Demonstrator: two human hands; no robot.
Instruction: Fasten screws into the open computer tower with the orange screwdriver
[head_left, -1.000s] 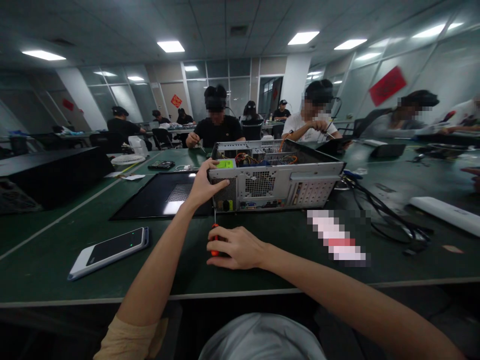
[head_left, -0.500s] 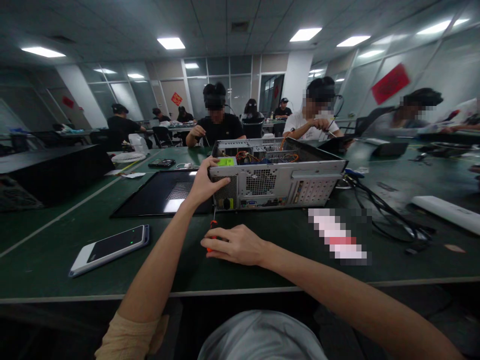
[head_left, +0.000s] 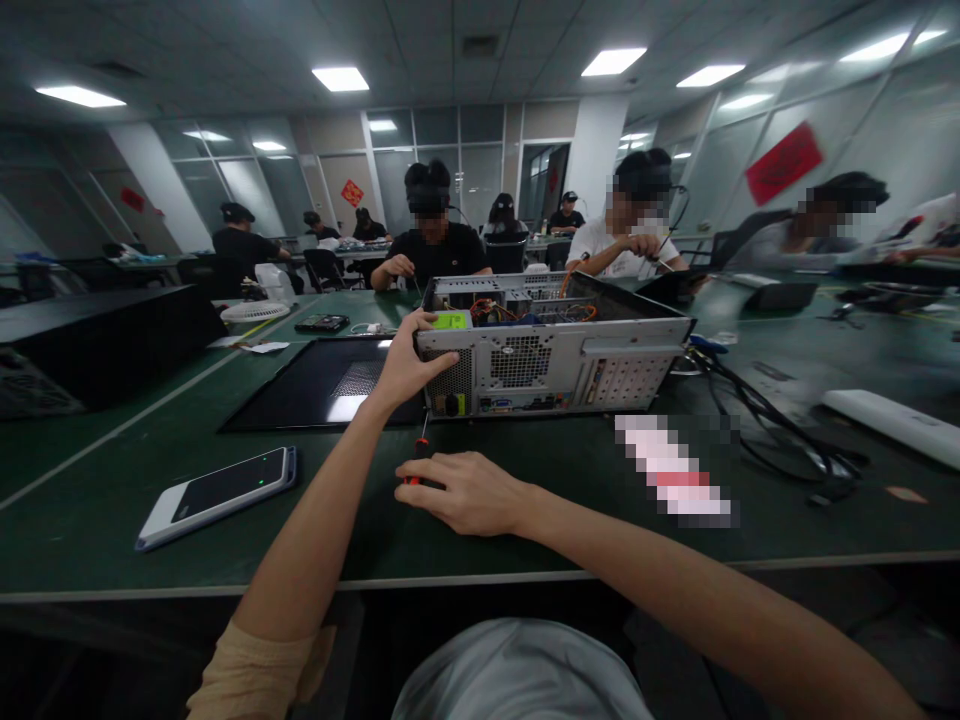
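An opened computer case [head_left: 559,350] lies on its side with its rear panel facing me. My left hand [head_left: 409,365] grips its near left corner, thumb against the rear panel and fingers over the top edge beside the green-labelled power supply [head_left: 450,320]. Low in front of that corner, my right hand [head_left: 469,492] is closed around a red-and-black screwdriver [head_left: 422,447]. The screwdriver's shaft points away from me at the lower left corner of the rear panel; whether the tip sits in a screw is too small to tell.
Left of the case lies a black side panel [head_left: 300,395], with a white phone-like device [head_left: 217,498] nearer me. Black cables [head_left: 780,430] and a white bar [head_left: 892,425] are on the right. A hard drive [head_left: 322,323] lies farther back. Co-workers [head_left: 435,240] sit across the table.
My right hand and the screwdriver have shifted slightly left and up in view. The left hand keeps its hold on the case corner.
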